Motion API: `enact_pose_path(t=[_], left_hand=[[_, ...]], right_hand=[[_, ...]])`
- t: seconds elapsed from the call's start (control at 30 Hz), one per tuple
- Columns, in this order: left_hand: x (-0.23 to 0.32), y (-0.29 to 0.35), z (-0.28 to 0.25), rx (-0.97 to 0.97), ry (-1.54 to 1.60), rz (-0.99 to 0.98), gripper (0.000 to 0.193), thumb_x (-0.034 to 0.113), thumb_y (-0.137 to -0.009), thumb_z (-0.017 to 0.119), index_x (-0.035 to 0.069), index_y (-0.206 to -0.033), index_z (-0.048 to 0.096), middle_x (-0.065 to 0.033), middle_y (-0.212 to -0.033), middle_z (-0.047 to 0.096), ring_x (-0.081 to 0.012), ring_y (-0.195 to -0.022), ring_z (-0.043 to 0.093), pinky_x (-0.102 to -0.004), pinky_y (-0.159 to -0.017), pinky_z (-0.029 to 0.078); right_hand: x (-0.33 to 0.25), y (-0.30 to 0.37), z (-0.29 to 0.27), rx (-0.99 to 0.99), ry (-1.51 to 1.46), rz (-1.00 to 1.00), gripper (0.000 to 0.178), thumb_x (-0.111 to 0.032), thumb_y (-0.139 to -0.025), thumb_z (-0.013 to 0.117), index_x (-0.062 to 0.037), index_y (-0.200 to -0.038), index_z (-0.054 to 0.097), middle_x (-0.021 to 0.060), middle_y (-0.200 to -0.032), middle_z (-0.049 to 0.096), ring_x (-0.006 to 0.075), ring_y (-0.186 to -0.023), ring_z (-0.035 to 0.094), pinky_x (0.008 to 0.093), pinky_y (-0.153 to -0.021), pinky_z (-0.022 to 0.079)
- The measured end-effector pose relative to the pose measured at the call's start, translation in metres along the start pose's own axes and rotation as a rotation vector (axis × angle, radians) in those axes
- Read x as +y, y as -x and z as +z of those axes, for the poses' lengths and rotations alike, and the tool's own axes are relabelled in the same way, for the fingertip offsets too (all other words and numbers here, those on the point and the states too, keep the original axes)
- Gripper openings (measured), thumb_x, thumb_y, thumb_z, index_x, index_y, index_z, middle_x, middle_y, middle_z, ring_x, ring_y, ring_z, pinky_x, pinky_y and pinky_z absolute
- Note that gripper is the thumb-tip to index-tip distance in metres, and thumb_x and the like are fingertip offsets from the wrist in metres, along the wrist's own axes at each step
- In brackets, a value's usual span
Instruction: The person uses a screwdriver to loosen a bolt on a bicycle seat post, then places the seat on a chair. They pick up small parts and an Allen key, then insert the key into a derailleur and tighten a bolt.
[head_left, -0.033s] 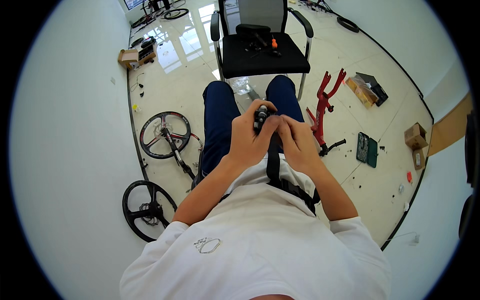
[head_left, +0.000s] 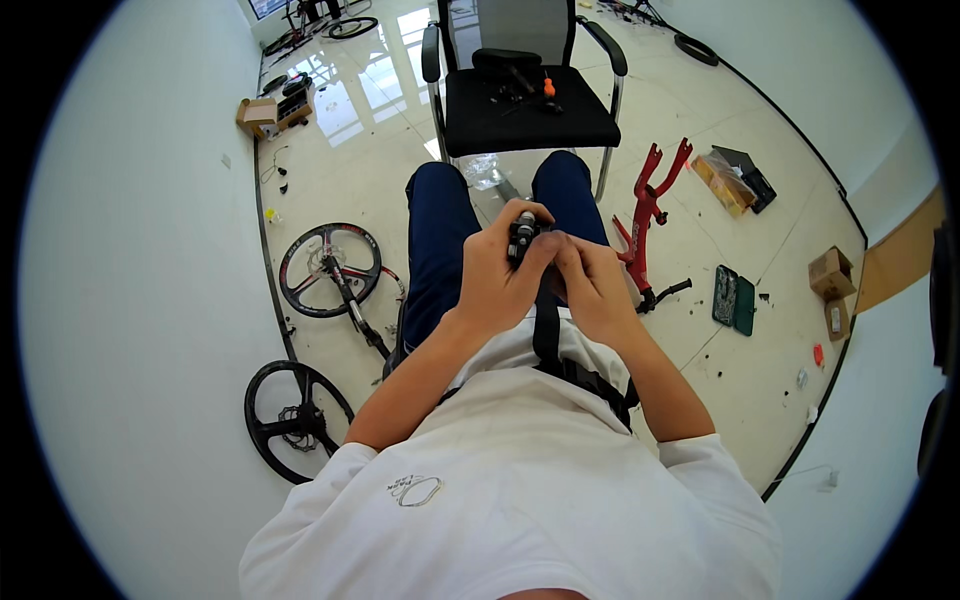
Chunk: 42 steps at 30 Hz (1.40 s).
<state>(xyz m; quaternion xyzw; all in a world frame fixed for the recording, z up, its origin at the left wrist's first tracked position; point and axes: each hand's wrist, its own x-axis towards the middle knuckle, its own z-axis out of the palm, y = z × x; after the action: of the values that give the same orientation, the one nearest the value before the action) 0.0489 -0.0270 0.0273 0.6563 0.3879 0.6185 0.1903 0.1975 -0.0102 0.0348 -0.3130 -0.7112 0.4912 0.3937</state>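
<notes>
Just above my lap, my left hand (head_left: 494,275) is closed around a small black-and-silver mechanical part (head_left: 521,236), possibly a bicycle brake caliper. The fingers cover much of it. My right hand (head_left: 598,290) meets it from the right, thumb and fingers pinched together against the left thumb. Whatever lies in that pinch is hidden. Ahead of my knees, a black office chair (head_left: 530,125) carries an orange-handled screwdriver (head_left: 549,88), a black bicycle saddle (head_left: 503,61) and small dark parts.
On the left floor lie a spoked wheel (head_left: 331,270) with a fork and a black wheel (head_left: 298,420) with a disc. To the right are a red bicycle frame (head_left: 641,235), an open green tool case (head_left: 735,300) and cardboard boxes (head_left: 830,272). A wall (head_left: 150,250) runs along the left.
</notes>
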Motion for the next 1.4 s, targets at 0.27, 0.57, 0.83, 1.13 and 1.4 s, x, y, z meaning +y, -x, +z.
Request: enact_pose_path(t=[0.27, 0.57, 0.83, 1.13, 1.4], left_hand=[[0.007, -0.006, -0.007, -0.007, 0.564, -0.596, 0.054, 0.057, -0.098, 0.041, 0.005, -0.094, 0.057, -0.0042, -0.063, 0.057, -0.0093, -0.046, 0.054, -0.0213, -0.042, 0.040], [0.006, -0.009, -0.011, -0.071, 0.947, -0.971, 0.065, 0.068, -0.095, 0.032, 0.007, -0.097, 0.055, -0.0064, -0.061, 0.055, -0.0148, -0.041, 0.046, -0.0281, -0.041, 0.032], [0.004, -0.006, -0.006, -0.108, 1.176, -1.118, 0.061, 0.068, -0.093, 0.037, 0.010, -0.096, 0.055, -0.0061, -0.060, 0.053, -0.0143, -0.041, 0.044, -0.0274, -0.041, 0.031], [0.009, -0.006, -0.002, -0.210, 1.189, -1.129, 0.062, 0.070, -0.092, 0.039, 0.009, -0.094, 0.053, -0.0061, -0.059, 0.052, -0.0142, -0.042, 0.045, -0.0274, -0.041, 0.031], [0.007, 0.008, 0.007, -0.220, 1.233, -1.245, 0.065, 0.070, -0.092, 0.038, 0.008, -0.093, 0.057, -0.0043, -0.059, 0.050, -0.0126, -0.042, 0.042, -0.0260, -0.039, 0.029]], right_hand=[[-0.018, 0.009, -0.037, -0.145, -0.411, 0.253, 0.029, -0.026, -0.099, 0.048, -0.0072, -0.076, 0.047, -0.0060, -0.060, 0.032, 0.0024, -0.051, 0.026, 0.0206, -0.044, 0.017], [-0.025, -0.011, -0.033, 0.294, 0.163, -0.447, 0.036, -0.029, -0.103, 0.042, -0.0014, -0.086, 0.057, 0.0007, -0.061, 0.052, 0.0062, -0.047, 0.042, 0.0218, -0.047, 0.031], [-0.060, -0.012, -0.046, 0.211, -0.029, -0.278, 0.034, -0.027, -0.103, 0.045, 0.0019, -0.091, 0.058, 0.0040, -0.064, 0.057, 0.0095, -0.053, 0.058, 0.0213, -0.049, 0.044], [-0.057, -0.017, -0.041, 0.178, -0.037, -0.296, 0.021, -0.015, -0.100, 0.052, 0.0030, -0.092, 0.058, 0.0052, -0.074, 0.060, 0.0092, -0.056, 0.059, 0.0213, -0.051, 0.047], [-0.066, -0.014, -0.058, -0.006, 0.153, -0.123, 0.018, -0.012, -0.098, 0.054, 0.0031, -0.088, 0.058, 0.0051, -0.065, 0.061, 0.0092, -0.055, 0.060, 0.0211, -0.052, 0.046]])
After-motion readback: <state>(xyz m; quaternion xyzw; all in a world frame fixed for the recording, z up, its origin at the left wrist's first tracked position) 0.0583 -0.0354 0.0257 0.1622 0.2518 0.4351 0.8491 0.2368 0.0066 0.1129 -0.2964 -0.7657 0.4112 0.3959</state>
